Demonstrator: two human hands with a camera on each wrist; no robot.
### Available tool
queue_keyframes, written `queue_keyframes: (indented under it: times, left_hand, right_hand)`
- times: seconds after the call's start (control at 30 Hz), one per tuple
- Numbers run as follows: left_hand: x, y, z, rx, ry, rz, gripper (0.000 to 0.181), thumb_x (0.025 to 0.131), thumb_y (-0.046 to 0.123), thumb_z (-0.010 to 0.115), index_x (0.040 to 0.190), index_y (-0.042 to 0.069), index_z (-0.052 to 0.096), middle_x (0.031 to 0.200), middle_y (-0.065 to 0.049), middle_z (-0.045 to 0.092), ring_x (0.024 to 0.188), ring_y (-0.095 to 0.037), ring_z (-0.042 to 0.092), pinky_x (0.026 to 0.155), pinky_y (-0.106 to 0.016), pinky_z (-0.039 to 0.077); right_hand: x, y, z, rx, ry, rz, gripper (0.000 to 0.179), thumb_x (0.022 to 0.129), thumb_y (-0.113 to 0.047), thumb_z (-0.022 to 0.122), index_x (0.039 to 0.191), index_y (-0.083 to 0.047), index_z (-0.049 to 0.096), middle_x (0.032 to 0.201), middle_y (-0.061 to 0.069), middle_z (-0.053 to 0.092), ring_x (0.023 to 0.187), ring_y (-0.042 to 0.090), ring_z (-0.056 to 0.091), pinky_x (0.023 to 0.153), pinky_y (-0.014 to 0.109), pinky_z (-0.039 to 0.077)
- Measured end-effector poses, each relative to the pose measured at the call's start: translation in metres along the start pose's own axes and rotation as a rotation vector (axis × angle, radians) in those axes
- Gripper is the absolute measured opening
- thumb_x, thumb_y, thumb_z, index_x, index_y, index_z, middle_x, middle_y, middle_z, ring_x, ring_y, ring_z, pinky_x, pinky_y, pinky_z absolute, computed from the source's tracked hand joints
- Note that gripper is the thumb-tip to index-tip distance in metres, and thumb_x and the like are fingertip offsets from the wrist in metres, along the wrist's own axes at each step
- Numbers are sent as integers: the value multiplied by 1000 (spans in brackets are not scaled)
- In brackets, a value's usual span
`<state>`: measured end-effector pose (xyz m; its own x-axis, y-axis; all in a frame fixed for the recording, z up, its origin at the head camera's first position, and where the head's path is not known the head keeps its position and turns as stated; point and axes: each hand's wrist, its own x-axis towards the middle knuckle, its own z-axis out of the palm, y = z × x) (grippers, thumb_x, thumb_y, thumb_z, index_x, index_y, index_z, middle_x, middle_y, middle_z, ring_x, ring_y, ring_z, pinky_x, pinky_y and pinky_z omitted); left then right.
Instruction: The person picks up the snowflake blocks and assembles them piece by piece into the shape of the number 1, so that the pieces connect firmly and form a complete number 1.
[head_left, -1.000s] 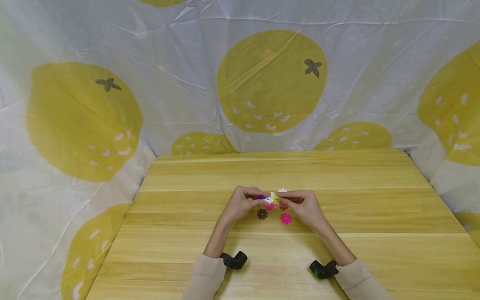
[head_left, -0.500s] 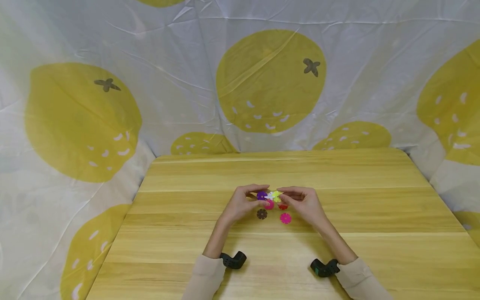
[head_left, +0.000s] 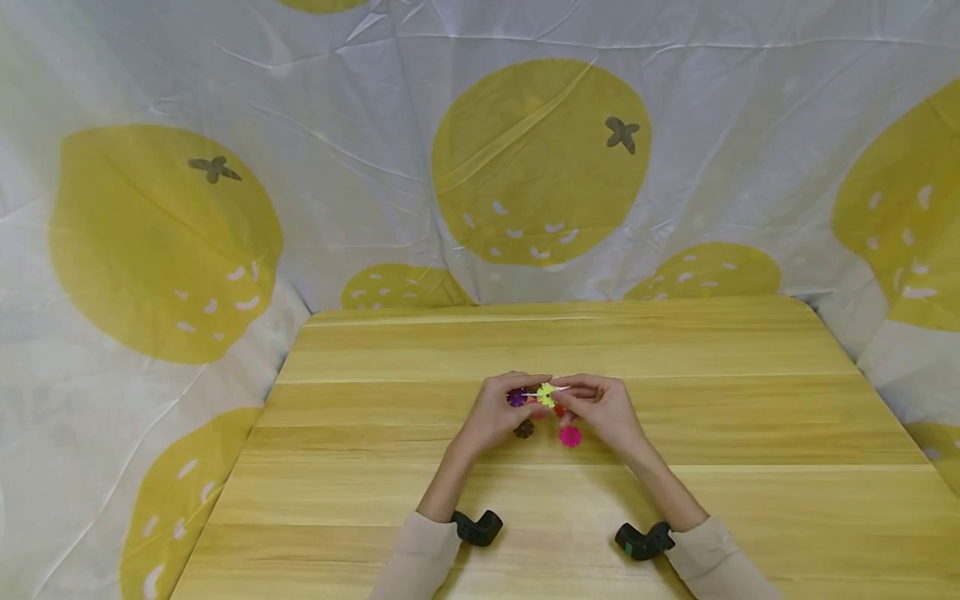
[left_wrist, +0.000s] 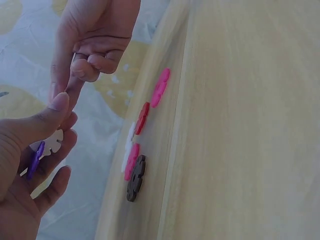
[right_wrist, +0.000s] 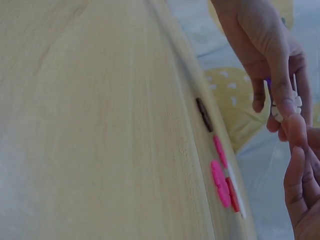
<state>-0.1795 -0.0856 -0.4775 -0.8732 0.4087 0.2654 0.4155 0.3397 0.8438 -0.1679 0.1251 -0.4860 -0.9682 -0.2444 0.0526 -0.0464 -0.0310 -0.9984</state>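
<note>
Both hands hold a small cluster of joined toy snowflake discs above the table. My left hand (head_left: 491,412) grips the cluster's left side, where a purple disc (head_left: 517,397) shows between fingers and thumb. A white disc (right_wrist: 280,111) sits in the middle, nearly edge-on in the head view. The yellow disc (head_left: 546,395) faces the head camera at the right end. My right hand (head_left: 607,410) pinches at the yellow disc's right edge, its fingertips close to the left fingertips. Fingers hide part of the cluster in both wrist views.
Loose snowflake discs lie flat on the wooden table (head_left: 570,342) below the hands: brown (head_left: 524,428), bright pink (head_left: 571,437), red (left_wrist: 142,118), another pink (left_wrist: 132,161) and white (left_wrist: 127,156). A lemon-print cloth (head_left: 360,167) hangs behind the table.
The hands have drawn closer together, the left shifting right. The cluster has turned, so the yellow disc now faces the camera and the white one shows edge-on.
</note>
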Motion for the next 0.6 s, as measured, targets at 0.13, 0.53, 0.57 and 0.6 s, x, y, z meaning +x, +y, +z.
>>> queue_keyframes:
  times: [0.13, 0.53, 0.57, 0.6]
  left_hand:
    - [0, -1, -2, -9, -7, -2, 35, 88, 4, 80, 123, 4, 76, 111, -15, 77, 97, -27, 71, 79, -20, 56]
    - [-1, -4, -11, -10, -36, -86, 35, 92, 3, 76, 127, 2, 73, 120, -14, 74, 101, -20, 69, 83, -20, 56]
    - [-2, -4, -12, -17, -39, -92, 36, 92, 3, 76, 127, 2, 73, 121, -13, 74, 100, -19, 68, 82, -20, 56]
    - [-2, -5, -12, -22, -42, -95, 36, 92, 3, 76, 128, 2, 72, 121, -13, 74, 99, -18, 67, 81, -20, 55]
  right_hand:
    - [1, 2, -3, -22, -15, -3, 29, 97, -10, 72, 120, 8, 70, 94, 10, 80, 63, 17, 74, 66, 33, 64]
    - [4, 0, -28, -251, -146, 70, 28, 95, -12, 75, 119, 1, 74, 112, 25, 76, 80, 28, 76, 72, 35, 62]
    - [5, 1, -30, -263, -164, 77, 28, 95, -11, 75, 119, 2, 74, 113, 25, 76, 80, 27, 76, 71, 33, 62]
    - [5, 2, -32, -272, -184, 82, 29, 94, -10, 76, 119, 3, 74, 113, 25, 75, 80, 26, 75, 71, 32, 61]
